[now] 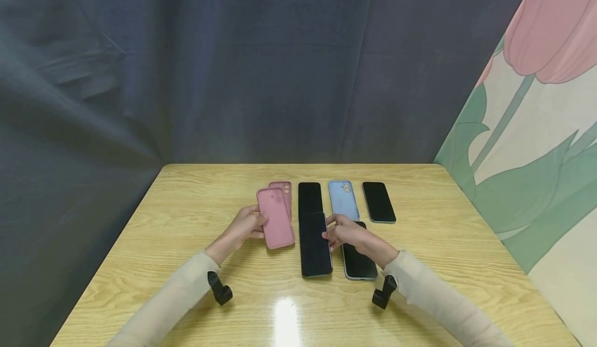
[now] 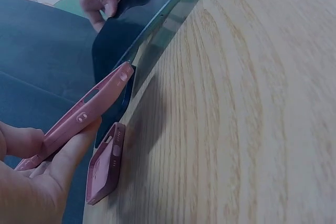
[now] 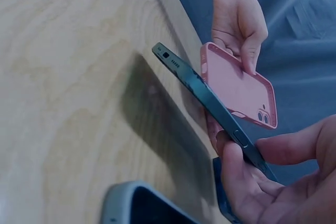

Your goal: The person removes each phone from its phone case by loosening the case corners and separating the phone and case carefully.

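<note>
A pink phone case (image 1: 276,218) is pinched in my left hand (image 1: 246,225), its inner side up, raised off the table. Behind it a second pink phone case (image 1: 287,190) lies on the table, partly covered in the head view. My right hand (image 1: 344,231) holds a dark phone (image 1: 315,248) by its right edge, thumb on the screen side and fingers beneath. In the right wrist view this phone (image 3: 202,90) is tilted above the table and casts a shadow. Another black phone (image 1: 310,197) lies just behind it.
Under my right wrist lies a phone (image 1: 359,261) with a light frame. Farther back are a light blue phone case (image 1: 342,199) and a black phone (image 1: 379,202). A dark curtain (image 1: 298,77) hangs behind the wooden table (image 1: 196,191); a floral wall (image 1: 536,181) stands right.
</note>
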The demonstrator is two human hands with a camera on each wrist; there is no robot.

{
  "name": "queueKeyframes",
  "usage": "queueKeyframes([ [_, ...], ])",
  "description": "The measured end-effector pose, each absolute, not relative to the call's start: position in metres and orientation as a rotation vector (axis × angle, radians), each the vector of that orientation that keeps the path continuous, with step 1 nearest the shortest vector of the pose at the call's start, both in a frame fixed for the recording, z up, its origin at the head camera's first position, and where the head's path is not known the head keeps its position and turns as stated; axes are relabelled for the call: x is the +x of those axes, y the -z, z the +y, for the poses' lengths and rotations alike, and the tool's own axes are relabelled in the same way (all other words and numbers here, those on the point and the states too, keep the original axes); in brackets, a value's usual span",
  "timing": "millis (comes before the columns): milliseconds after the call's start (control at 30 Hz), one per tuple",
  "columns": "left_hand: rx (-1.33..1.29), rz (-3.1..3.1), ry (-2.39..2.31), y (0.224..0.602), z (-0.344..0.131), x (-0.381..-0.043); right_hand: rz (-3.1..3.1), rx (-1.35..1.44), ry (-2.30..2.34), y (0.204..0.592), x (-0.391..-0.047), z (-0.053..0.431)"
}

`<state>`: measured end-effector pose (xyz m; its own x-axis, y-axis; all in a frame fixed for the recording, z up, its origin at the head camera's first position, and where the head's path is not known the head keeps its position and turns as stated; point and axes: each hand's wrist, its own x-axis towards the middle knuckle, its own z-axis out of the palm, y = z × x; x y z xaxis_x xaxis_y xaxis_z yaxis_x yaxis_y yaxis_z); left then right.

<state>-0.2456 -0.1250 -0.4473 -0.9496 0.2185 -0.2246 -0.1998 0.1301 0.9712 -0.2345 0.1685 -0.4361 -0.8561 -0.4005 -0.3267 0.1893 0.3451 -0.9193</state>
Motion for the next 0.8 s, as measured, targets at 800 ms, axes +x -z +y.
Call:
queueKeyframes([
  [800,0.041,2.069,-1.873,0.448,-0.125,-0.242,1.997,-0.235,1.527,0.453,-0.232,0.17],
])
